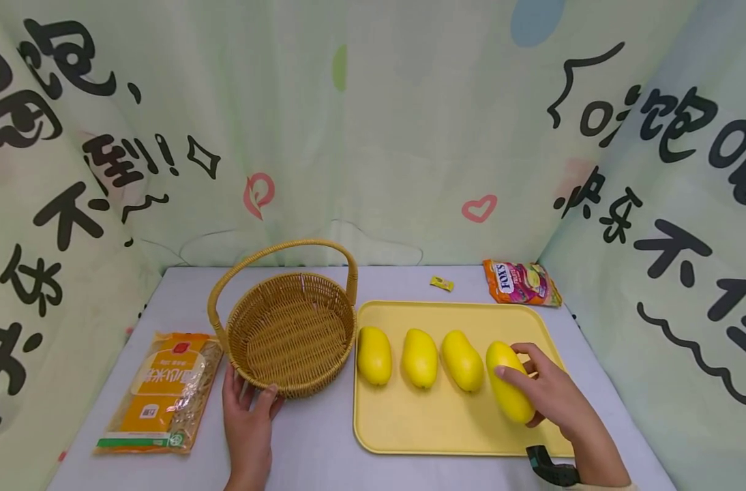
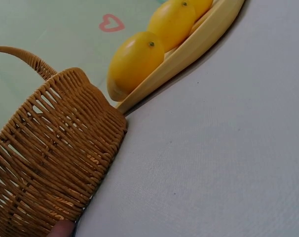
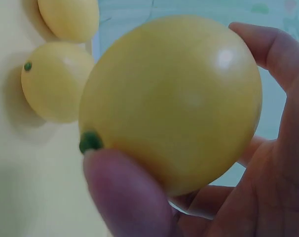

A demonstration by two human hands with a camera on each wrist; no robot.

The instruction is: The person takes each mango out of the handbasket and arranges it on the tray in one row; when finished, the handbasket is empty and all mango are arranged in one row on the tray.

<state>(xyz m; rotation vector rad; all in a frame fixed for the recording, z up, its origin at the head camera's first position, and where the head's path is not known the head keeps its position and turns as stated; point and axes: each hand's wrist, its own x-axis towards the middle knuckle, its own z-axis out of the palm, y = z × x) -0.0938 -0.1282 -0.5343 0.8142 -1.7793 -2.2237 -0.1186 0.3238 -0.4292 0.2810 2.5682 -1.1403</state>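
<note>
My right hand (image 1: 551, 392) holds a yellow mango (image 1: 509, 383) over the right part of the yellow tray (image 1: 446, 443), thumb on one side and fingers round the other. The right wrist view shows that mango (image 3: 171, 103) up close, its green stem nub beside the thumb. Three more mangoes lie in a row on the tray, among them a left one (image 1: 374, 356), a middle one (image 1: 420, 359) and one nearest the hand (image 1: 462, 361). My left hand (image 1: 250, 416) grips the near lower side of a wicker basket (image 1: 293, 327) with a tall handle; nothing lies inside.
Left of the basket lies an orange-labelled grain bag (image 1: 161, 392). A colourful FOX'S candy bag (image 1: 521, 283) and a small yellow packet (image 1: 442, 283) lie behind the tray. Printed curtains (image 1: 397, 157) enclose the white table (image 1: 314, 450) at the back and sides.
</note>
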